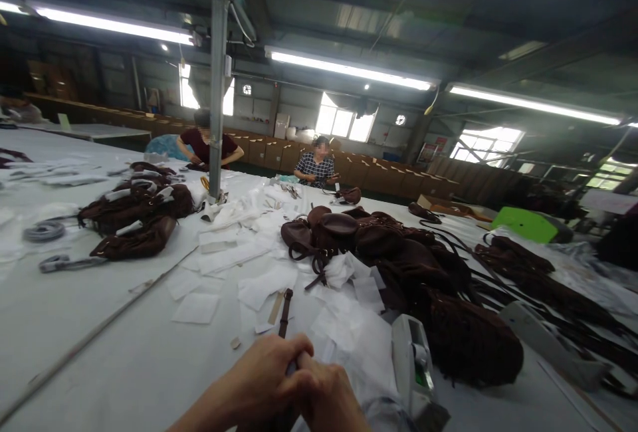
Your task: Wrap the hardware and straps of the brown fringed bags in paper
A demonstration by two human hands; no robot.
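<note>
My left hand (262,373) and my right hand (329,389) meet at the bottom centre, fingers closed and pressed together. A narrow brown strap (284,318) with a buckle at its far end sticks out past my left hand's fingers. Something greyish shows between the hands, and the part of the strap inside them is hidden. Dark brown fabric is partly visible below my wrists. Ahead and to the right lies a large pile of dark brown bags (373,239) with long straps. Loose white paper sheets (269,284) are spread in front of the hands.
Another heap of brown bags (134,209) lies left, near a metal post (217,86). A white tape-dispenser-like device (411,359) stands right of my hands. Two people (209,146) work across the table, before brown cartons (379,178). A green panel (523,224) stands at right.
</note>
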